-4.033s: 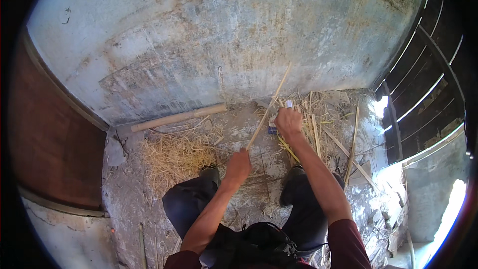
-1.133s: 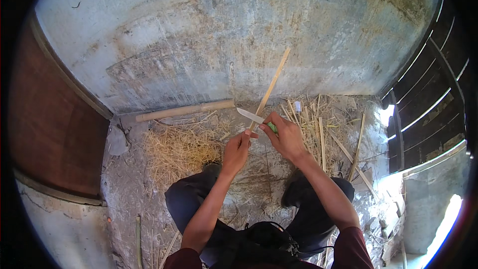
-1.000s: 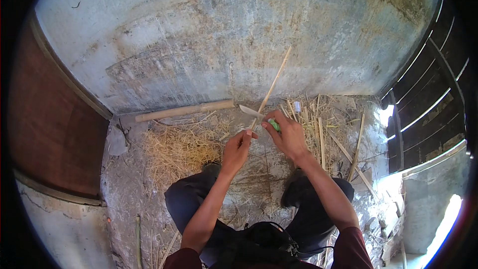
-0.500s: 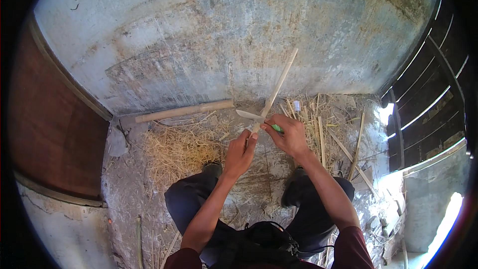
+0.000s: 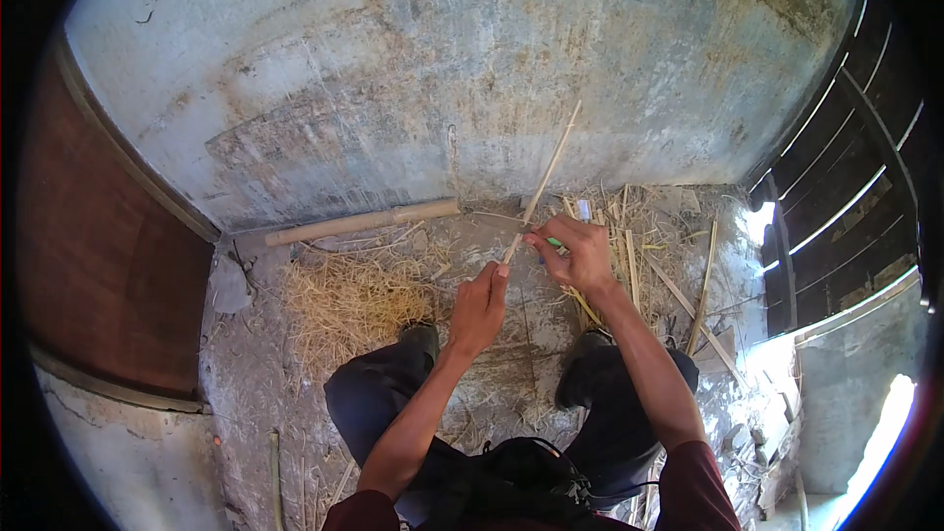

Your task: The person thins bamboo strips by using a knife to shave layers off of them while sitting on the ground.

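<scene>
My left hand (image 5: 480,307) is closed on the near end of a thin bamboo strip (image 5: 554,162), which slants up and away toward the wall. Farther along the strip, my right hand (image 5: 578,254) grips a knife by its green handle (image 5: 555,243). The knife's blade (image 5: 497,217) lies across the strip and points left; it shows almost edge-on, as a thin line. My right thumb and fingertips are close against the strip beside the blade.
A heap of pale shavings (image 5: 354,300) lies left of my feet. Behind it a bamboo pole (image 5: 364,221) rests along the stained wall (image 5: 472,69). Split bamboo pieces (image 5: 706,285) and scraps litter the floor at right, near a slatted dark panel (image 5: 846,187). A brown door (image 5: 108,246) stands at left.
The strip has turned to show a narrower side. The blade has rolled from showing its flat to nearly edge-on. My left hand has shifted slightly nearer to me along with the strip.
</scene>
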### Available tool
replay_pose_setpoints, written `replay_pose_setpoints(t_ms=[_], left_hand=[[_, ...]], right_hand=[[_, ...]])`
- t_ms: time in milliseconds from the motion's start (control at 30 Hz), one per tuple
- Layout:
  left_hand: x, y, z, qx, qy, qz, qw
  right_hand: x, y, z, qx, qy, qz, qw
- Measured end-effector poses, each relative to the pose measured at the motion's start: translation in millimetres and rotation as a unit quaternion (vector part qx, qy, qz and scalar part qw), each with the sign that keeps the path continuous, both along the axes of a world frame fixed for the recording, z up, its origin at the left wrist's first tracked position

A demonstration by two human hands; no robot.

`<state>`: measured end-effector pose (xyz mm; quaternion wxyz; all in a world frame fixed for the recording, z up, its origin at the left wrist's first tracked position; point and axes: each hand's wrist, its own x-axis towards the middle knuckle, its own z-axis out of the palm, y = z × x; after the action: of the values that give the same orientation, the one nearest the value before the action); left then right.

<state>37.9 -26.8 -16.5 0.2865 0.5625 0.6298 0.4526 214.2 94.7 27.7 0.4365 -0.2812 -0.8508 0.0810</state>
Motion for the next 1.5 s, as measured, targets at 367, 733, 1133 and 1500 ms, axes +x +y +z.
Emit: replay_pose_setpoints(t_ms=[367, 733, 1133, 1500], left_hand=[[-8, -10, -15, 0.041, 0.031, 0.014, 0.999], [-15, -4, -25, -0.093, -0.187, -0.09, 0.974], [-6, -12, 11, -0.071, -0.045, -0.073, 0.994], [-9, -11, 7, -0.026, 0.101, 0.012, 0.994]], right_hand=[[109, 85, 11, -0.055, 0.086, -0.324, 0.94], [11, 12, 31, -0.413, 0.275, -0.054, 0.867], [5, 15, 1, -0.463, 0.267, -0.007, 0.845], [1, -9, 21, -0.306, 0.173, -0.036, 0.935]])
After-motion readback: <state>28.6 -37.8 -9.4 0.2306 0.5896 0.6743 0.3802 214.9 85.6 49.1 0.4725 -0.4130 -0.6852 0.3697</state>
